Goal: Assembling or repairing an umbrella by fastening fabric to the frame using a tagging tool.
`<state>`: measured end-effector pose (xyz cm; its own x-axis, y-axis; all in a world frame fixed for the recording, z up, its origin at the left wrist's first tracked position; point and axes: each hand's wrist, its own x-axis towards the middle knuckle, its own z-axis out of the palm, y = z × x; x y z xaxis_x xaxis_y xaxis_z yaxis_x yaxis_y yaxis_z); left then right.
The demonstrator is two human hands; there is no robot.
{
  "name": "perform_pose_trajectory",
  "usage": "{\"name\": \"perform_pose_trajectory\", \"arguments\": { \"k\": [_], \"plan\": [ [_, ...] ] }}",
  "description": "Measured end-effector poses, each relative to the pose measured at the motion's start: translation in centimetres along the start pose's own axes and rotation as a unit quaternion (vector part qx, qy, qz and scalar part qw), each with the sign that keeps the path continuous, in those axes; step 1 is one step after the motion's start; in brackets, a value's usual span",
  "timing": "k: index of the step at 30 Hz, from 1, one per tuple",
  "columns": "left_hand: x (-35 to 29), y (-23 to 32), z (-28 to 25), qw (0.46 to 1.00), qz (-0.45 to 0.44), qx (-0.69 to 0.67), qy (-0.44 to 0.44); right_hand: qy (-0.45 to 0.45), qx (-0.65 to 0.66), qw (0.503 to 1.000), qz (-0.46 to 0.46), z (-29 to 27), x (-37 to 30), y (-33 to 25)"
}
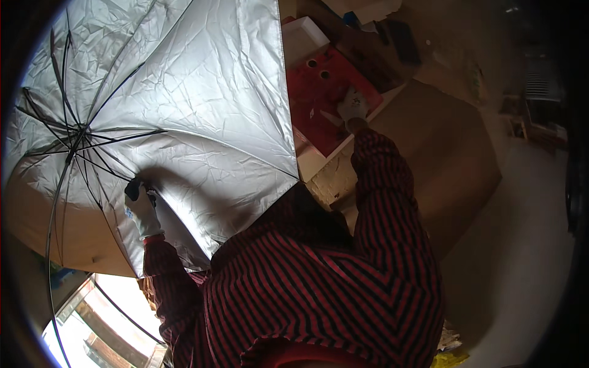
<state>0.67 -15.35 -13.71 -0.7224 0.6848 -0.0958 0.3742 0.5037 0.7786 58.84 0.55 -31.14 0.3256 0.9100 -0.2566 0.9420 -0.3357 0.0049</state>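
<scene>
A large opened umbrella point(215, 80) with a silver inner lining fills the left side, and its thin black ribs meet at a hub point(78, 138). My left hand point(142, 211), in a white glove with dark fingertips, is closed at a rib near the lining. To the right, my right hand point(353, 105), gloved too, reaches over a red panel point(322, 132) with two dark round holes. Its fingertips blend into the red surface in the dim light, so whether they hold anything is unclear. A small pale pointed shape point(331, 116) lies beside that hand.
A white tray point(305, 38) stands beyond the red panel. Brown cardboard point(442, 159) spreads beneath and to the right of my right arm. Dark items point(399, 40) sit at the far side. A bright opening point(104, 319) shows at the lower left.
</scene>
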Motion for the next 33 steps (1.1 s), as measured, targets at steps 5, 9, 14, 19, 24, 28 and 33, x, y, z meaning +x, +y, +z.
{"name": "perform_pose_trajectory", "arguments": {
  "k": [5,9,14,19,24,28,33],
  "plan": [
    [0.5,-1.8,-1.0,1.000,0.001,0.006,0.015,0.054,0.019,0.998,0.008,-2.5,-4.0,-2.5],
    [2.5,-4.8,-1.7,0.993,0.035,-0.097,-0.055,0.296,0.065,0.919,-0.252,5.9,-4.8,-3.1],
    [-0.7,3.5,-2.4,0.999,0.008,0.013,-0.039,0.044,0.244,0.933,-0.259,16.2,-4.1,0.4],
    [0.8,5.2,-3.6,0.997,0.044,0.031,-0.049,0.011,0.557,0.810,-0.181,20.7,0.1,-0.2],
    [2.5,4.4,-4.3,0.995,0.030,0.004,-0.095,0.073,0.532,0.792,-0.290,18.0,1.0,0.7],
    [2.8,4.1,-4.8,0.992,0.032,0.048,-0.114,0.021,0.663,0.737,-0.131,2.4,2.2,-3.6],
    [3.7,3.6,-4.5,0.983,0.097,0.113,-0.109,0.424,0.461,0.692,-0.360,-23.4,-15.5,-11.0]
  ]
}}
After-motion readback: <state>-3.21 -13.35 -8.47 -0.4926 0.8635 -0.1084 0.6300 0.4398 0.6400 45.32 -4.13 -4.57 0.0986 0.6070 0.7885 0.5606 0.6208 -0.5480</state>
